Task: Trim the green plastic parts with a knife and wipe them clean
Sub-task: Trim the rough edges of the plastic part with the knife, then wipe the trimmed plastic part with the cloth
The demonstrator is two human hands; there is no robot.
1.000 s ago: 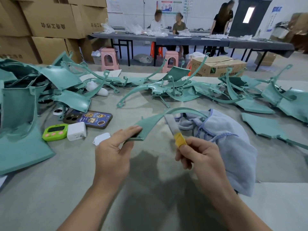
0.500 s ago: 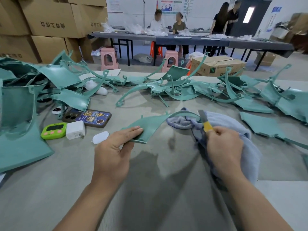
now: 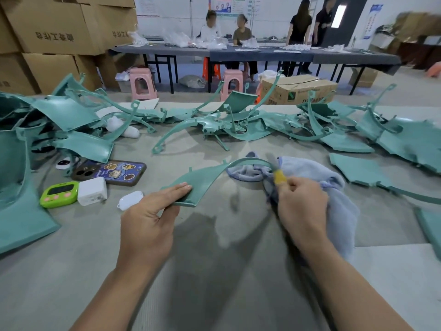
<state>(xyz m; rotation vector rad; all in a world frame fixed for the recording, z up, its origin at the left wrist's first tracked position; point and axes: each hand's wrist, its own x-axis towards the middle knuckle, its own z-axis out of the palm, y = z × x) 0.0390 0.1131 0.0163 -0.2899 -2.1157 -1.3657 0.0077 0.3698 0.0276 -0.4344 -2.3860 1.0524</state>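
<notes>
My left hand (image 3: 152,211) holds the wide end of a curved green plastic part (image 3: 202,179) above the grey table (image 3: 214,271), fingers on top and thumb below. The part's thin arc runs right to my right hand (image 3: 301,206). That hand grips a knife with a yellow handle (image 3: 278,176); its blade is blurred beside the arc. A light blue cloth (image 3: 334,187) lies under and behind the right hand, and the hand seems to gather it too.
Heaps of green plastic parts (image 3: 238,125) cover the far and left table. A phone (image 3: 112,172), green timer (image 3: 58,194), white charger (image 3: 91,191) and small white case (image 3: 130,199) lie left of my hand. Cardboard boxes (image 3: 55,32) and people at a far table stand behind.
My right hand carried the knife from the middle of the part rightward and down onto the cloth at the arc's thin end. The left hand stayed on the wide end.
</notes>
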